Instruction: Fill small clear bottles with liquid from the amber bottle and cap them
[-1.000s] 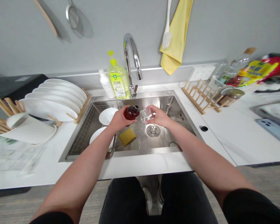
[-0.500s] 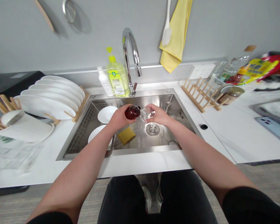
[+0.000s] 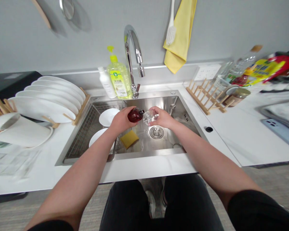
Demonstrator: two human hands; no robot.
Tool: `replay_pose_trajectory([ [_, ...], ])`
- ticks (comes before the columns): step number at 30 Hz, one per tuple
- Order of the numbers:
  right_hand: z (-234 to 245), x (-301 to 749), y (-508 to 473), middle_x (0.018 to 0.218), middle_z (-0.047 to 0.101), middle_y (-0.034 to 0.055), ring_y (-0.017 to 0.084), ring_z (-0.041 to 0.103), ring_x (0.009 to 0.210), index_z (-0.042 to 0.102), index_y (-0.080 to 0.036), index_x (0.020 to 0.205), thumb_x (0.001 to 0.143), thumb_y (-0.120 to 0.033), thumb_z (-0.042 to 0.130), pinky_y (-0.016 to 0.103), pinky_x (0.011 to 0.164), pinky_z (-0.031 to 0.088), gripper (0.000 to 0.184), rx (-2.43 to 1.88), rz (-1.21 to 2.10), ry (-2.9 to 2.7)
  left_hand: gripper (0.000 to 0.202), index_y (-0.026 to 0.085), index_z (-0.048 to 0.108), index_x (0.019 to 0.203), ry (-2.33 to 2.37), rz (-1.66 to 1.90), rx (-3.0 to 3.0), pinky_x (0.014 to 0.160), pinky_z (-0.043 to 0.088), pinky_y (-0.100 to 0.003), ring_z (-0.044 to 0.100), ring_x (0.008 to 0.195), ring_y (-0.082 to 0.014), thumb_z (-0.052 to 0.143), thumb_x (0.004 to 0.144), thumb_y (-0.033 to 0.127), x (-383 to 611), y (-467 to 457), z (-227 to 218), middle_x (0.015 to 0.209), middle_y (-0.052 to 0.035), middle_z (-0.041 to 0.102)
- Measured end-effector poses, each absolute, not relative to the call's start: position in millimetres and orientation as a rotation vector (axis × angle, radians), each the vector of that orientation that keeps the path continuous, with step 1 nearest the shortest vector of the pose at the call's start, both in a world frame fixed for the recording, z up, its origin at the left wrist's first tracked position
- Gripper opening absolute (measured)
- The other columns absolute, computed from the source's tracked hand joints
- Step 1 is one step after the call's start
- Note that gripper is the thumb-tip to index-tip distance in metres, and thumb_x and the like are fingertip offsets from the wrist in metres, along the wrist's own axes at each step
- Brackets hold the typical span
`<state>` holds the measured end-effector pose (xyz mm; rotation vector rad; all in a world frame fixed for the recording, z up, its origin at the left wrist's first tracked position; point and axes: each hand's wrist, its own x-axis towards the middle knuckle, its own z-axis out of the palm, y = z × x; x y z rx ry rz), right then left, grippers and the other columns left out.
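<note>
1. Two hands are over the stainless steel sink (image 3: pixel 159 107). I have the left hand (image 3: pixel 120 120) closed around a dark red bottle (image 3: pixel 135 115), and the right hand (image 3: pixel 162 117) has its fingers wrapped around a small clear glass (image 3: pixel 150 116), just beside the bottle's neck.
2. Both look smooth and possibly wet, so slippery. I'd hold the bottle by its body and treat the glass as fragile, gripping its sides.
3. Below lie a yellow sponge (image 3: pixel 129 139) and the drain (image 3: pixel 156 132); white plates (image 3: pixel 107 117) crowd the left. The front rim (image 3: pixel 146 154) is well below my hands, with open steel to the right.
</note>
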<state>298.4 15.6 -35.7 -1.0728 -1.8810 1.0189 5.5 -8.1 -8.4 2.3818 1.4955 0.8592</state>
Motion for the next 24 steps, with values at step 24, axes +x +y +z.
replay_pose_trajectory([
  [24, -36.4, 298.0, 14.1, 0.107, 0.077, 0.0011, 0.026, 0.072, 0.099, 0.071, -0.025, 0.122, 0.058, -0.036, 0.104, 0.038, 0.090, 0.056, 0.073, -1.176, 0.907, -1.957, 0.088, 0.027, 0.064, 0.162, 1.622, 0.660, 2.543, 0.109, 0.060, -0.048, 0.077, 0.127, -0.0390, 0.093, 0.080, 0.041, 6.7, -10.9, -5.4, 0.144, -0.0115, 0.079],
])
